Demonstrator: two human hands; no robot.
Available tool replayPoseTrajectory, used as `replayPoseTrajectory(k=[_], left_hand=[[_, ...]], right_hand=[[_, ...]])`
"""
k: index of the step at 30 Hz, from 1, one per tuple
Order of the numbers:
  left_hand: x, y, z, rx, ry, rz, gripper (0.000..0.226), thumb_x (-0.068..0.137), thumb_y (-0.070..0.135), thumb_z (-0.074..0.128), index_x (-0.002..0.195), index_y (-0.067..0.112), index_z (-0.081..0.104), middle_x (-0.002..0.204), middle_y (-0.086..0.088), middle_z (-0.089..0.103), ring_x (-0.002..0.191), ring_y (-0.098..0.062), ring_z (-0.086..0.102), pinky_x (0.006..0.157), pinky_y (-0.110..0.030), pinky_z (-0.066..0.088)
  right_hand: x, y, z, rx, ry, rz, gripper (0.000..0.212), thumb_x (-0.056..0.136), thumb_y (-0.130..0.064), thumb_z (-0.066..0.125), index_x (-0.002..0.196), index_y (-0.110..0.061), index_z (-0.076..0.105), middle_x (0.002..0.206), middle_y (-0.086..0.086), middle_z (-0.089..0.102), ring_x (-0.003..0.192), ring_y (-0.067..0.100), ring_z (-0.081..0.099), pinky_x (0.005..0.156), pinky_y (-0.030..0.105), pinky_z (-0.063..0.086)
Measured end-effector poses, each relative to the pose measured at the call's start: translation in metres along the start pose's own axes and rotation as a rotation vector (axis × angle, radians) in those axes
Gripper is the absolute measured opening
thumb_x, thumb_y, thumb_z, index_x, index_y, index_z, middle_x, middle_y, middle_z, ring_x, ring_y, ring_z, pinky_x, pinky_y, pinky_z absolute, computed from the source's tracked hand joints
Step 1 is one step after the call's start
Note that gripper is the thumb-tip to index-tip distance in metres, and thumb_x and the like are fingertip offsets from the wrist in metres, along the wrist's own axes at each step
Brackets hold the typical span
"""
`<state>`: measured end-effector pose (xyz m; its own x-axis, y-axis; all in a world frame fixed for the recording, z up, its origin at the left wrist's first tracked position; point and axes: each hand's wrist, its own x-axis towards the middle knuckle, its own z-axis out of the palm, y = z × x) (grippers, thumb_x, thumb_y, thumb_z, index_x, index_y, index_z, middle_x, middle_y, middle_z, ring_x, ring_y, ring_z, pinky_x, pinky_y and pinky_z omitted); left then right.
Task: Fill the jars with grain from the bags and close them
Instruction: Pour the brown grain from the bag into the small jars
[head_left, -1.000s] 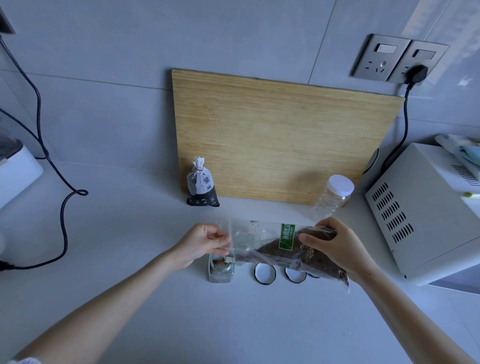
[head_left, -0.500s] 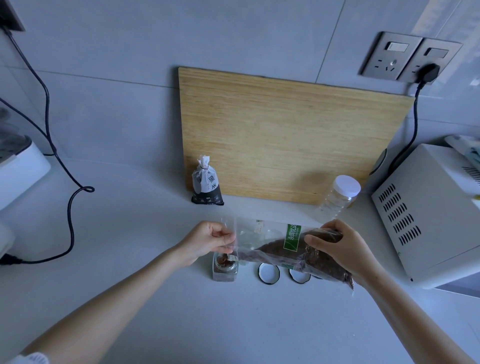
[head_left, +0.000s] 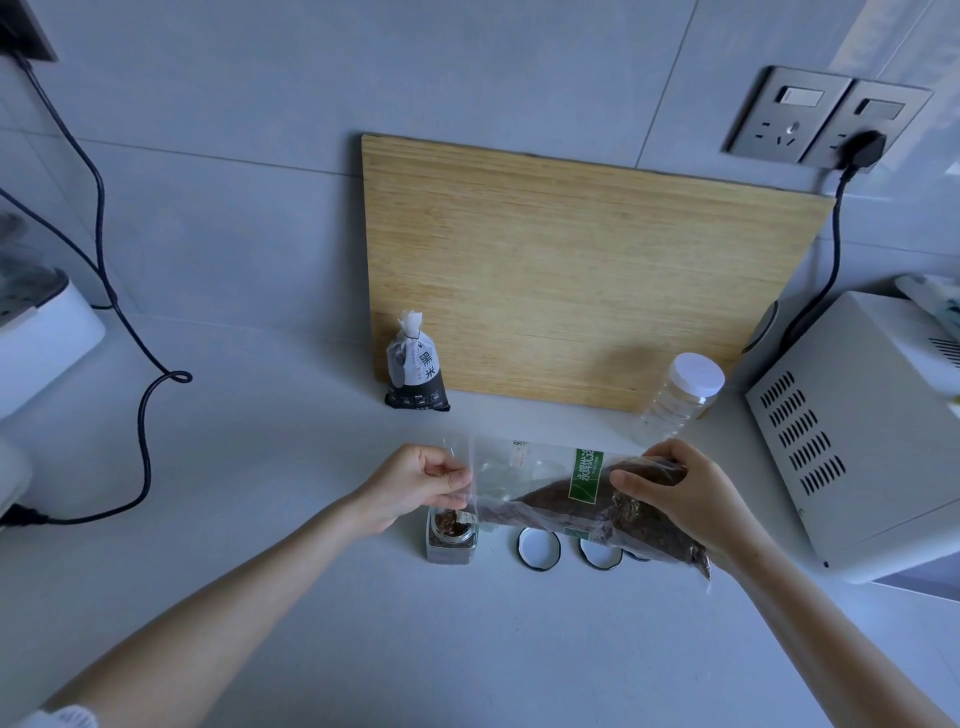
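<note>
A clear plastic bag of brown grain with a green label lies tilted above the counter, its open mouth down at the left. My left hand pinches the bag's mouth just over a small square glass jar. The jar holds brown grain. My right hand grips the bag's fuller end, raised higher. Two round jar lids lie upside down on the counter under the bag, with a third mostly hidden. A small black and white grain bag stands by the wall.
A bamboo cutting board leans on the wall behind. A ribbed plastic bottle with a white cap stands at its right. A white microwave fills the right side. A white appliance and black cable are at left.
The jar has gained more brown grain from the bag. Both hands hold the bag in nearly the same pose; the camera shifted slightly.
</note>
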<state>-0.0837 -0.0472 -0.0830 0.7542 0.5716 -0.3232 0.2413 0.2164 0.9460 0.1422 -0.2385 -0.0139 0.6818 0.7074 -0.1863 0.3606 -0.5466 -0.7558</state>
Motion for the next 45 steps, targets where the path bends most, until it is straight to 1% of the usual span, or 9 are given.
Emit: replayPoseTrajectory(k=[5,8,13,17,20,28,33,38,45], left_hand=[[-0.0001,-0.0003,-0.0001,-0.002,-0.003,0.003,0.010,0.084,0.007,0.063,0.089,0.000,0.067,0.083,-0.015,0.068,0.079,-0.022,0.069,0.080,-0.033,0.058],[-0.0005,-0.0001,0.0004,-0.011,-0.004,0.002,0.010,0.085,0.006,0.062,0.090,-0.002,0.066,0.084,-0.016,0.067,0.076,-0.018,0.069,0.078,-0.030,0.058],[-0.0006,0.0007,0.0008,-0.016,-0.009,0.003,0.010,0.086,0.004,0.061,0.091,-0.003,0.066,0.080,-0.011,0.068,0.074,-0.015,0.069,0.077,-0.029,0.058],[-0.0002,0.0007,0.0006,-0.021,-0.010,-0.001,0.008,0.085,0.005,0.062,0.088,0.000,0.067,0.078,-0.009,0.069,0.074,-0.017,0.069,0.077,-0.030,0.058],[-0.0003,0.0011,0.0008,-0.020,-0.007,-0.002,0.009,0.085,0.005,0.062,0.090,-0.002,0.067,0.078,-0.009,0.069,0.074,-0.018,0.069,0.075,-0.028,0.058],[0.0005,0.0003,0.0009,-0.006,-0.007,-0.006,0.015,0.085,0.006,0.062,0.095,-0.006,0.066,0.080,-0.010,0.069,0.077,-0.021,0.069,0.081,-0.033,0.058],[0.0005,-0.0002,0.0007,-0.007,-0.008,-0.008,0.009,0.084,0.007,0.063,0.089,0.001,0.068,0.076,-0.007,0.070,0.076,-0.020,0.069,0.083,-0.037,0.057],[0.0000,0.0009,0.0016,-0.013,-0.004,-0.007,0.006,0.084,0.006,0.063,0.086,0.002,0.068,0.075,-0.008,0.069,0.074,-0.020,0.069,0.081,-0.035,0.058],[-0.0003,0.0007,0.0016,-0.018,0.000,-0.009,0.007,0.084,0.006,0.063,0.087,0.001,0.067,0.078,-0.010,0.069,0.076,-0.022,0.069,0.080,-0.033,0.058]], right_hand=[[0.0008,-0.0007,0.0000,-0.014,-0.002,-0.001,0.038,0.064,-0.043,0.083,0.086,-0.023,0.059,0.083,-0.003,0.067,0.079,0.017,0.064,0.072,0.036,0.050],[0.0012,0.0003,-0.0004,-0.011,0.001,-0.004,0.038,0.063,-0.044,0.083,0.084,-0.023,0.060,0.082,-0.003,0.067,0.079,0.018,0.064,0.071,0.035,0.050],[0.0016,0.0000,-0.0012,-0.018,-0.003,-0.003,0.039,0.062,-0.044,0.083,0.084,-0.023,0.059,0.083,-0.003,0.067,0.079,0.018,0.064,0.073,0.037,0.051],[0.0024,0.0006,-0.0017,-0.024,-0.004,-0.003,0.039,0.062,-0.045,0.083,0.085,-0.024,0.059,0.083,-0.003,0.067,0.080,0.017,0.064,0.074,0.038,0.051],[0.0030,0.0003,-0.0018,-0.032,-0.003,-0.006,0.039,0.062,-0.045,0.083,0.085,-0.024,0.059,0.083,-0.004,0.067,0.080,0.017,0.063,0.073,0.037,0.051],[0.0034,-0.0009,-0.0030,-0.039,-0.008,-0.009,0.039,0.062,-0.044,0.083,0.086,-0.022,0.060,0.082,-0.003,0.067,0.079,0.018,0.064,0.073,0.038,0.051],[0.0038,-0.0011,-0.0032,-0.043,-0.007,-0.015,0.040,0.063,-0.044,0.082,0.087,-0.022,0.060,0.083,-0.003,0.067,0.079,0.017,0.063,0.072,0.036,0.050],[0.0043,-0.0014,-0.0030,-0.035,-0.008,-0.013,0.040,0.063,-0.043,0.082,0.088,-0.021,0.060,0.084,-0.003,0.067,0.080,0.017,0.063,0.070,0.033,0.049],[0.0048,-0.0016,-0.0033,-0.037,-0.013,-0.020,0.041,0.062,-0.045,0.082,0.087,-0.022,0.060,0.083,-0.003,0.067,0.079,0.017,0.063,0.071,0.035,0.050]])
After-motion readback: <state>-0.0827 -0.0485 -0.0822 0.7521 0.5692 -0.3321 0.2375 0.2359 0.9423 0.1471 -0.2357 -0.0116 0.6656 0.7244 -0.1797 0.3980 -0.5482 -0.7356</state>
